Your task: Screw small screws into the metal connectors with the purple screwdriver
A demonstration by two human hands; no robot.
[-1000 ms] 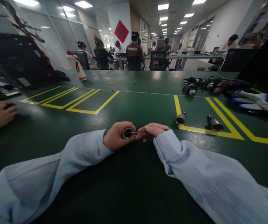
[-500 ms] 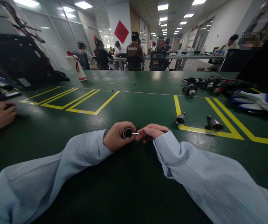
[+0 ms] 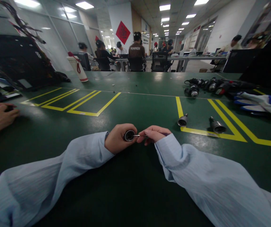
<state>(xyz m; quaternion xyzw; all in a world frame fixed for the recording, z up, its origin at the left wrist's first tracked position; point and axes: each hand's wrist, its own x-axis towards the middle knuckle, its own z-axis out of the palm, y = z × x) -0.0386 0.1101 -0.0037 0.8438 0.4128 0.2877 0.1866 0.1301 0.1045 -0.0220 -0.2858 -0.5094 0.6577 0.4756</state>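
Above the table [image 3: 147,108], curled hands [image 3: 116,138] hold a metal cup [image 3: 129,135] and probable screwdriver [image 3: 137,135].

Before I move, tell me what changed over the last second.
The co-worker's hand edged slightly rightward; the right hand shifted its grip slightly on the thin tool. Nothing was taken up or let go. The left hand still holds the metal cup; the gloves stayed put.
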